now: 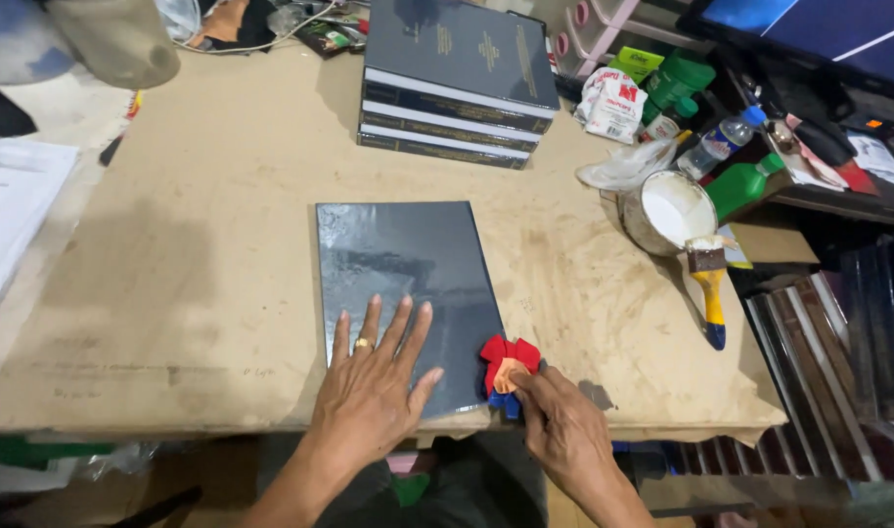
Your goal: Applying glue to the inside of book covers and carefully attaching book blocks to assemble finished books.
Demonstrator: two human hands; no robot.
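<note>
- Currently, from my remote view through the head camera, my left hand [374,391] lies flat on the near part of a dark cover board [408,293], palm down, fingers [371,323] spread wide and straight, thumb angled out to the right. It grips nothing; it only presses on the surface. A ring sits on one finger.
- My right hand [564,430] is closed around a wad of cloth [506,367], red with a bit of blue showing underneath. The fingertips pinch it tight, and the cloth touches the right edge of the cover board near its near corner.
- Cover board: dark grey-blue, glossy, lying flat on the brown work surface [222,244], slightly turned, near the front edge. Its surface shows wet-looking streaks.
- Stack of books [457,83]: same dark colour, at the far side of the surface, well apart from the hands.
- Pot of white glue [674,210]: round, open, to the right of the cover board, on the table's right margin.
- Brush [708,288]: yellow and blue handle, resting just beside the pot, bristle end touching its rim.
- Green bottles [745,181]: behind and right of the pot; a clear bottle [721,142] with a blue cap lies near them.
- White bag [611,106]: crumpled, between the books and the bottles.
- White paper sheets [17,210]: at the far left edge.
</note>
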